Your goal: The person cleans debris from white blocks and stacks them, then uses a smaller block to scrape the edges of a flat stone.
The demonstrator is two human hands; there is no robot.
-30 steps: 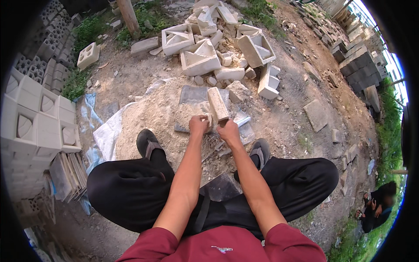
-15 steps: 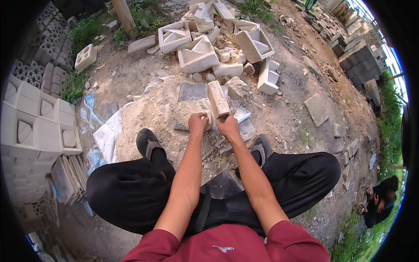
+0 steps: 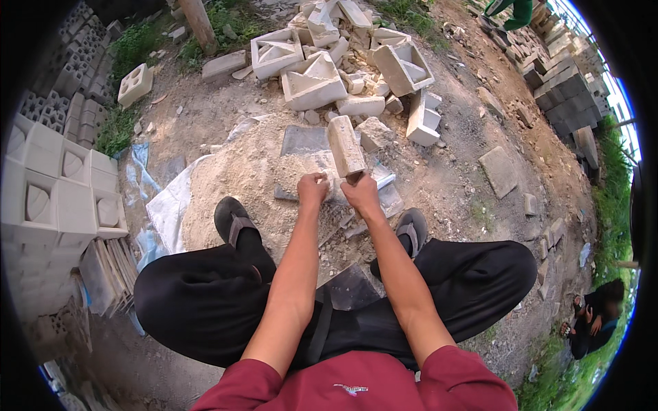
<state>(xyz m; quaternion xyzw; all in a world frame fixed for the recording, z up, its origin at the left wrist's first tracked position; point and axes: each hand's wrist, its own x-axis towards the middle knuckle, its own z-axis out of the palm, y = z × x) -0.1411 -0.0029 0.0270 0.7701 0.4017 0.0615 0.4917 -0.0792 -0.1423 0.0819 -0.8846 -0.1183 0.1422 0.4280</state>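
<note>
My right hand is closed round a short dark grip at the near end of a pale, dusty oblong block. The block points away from me over the rubble, and its lower side is hidden. Just left of it, my left hand has its fingers curled together in a pinch; whatever they hold is too small to make out. Beneath both hands lie a dark flat slab and pale powder. A heap of sandy powder spreads to the left, partly over a white sheet.
Broken pale blocks are piled ahead. Stacked moulded blocks and leaning boards stand on the left, grey blocks at the far right. A person sits at the right edge; green-trousered legs show at the top.
The oblong block has shifted slightly toward me, with my right hand still on its grip. At the top right, the green-trousered legs have come further into view. My left hand has barely moved.
</note>
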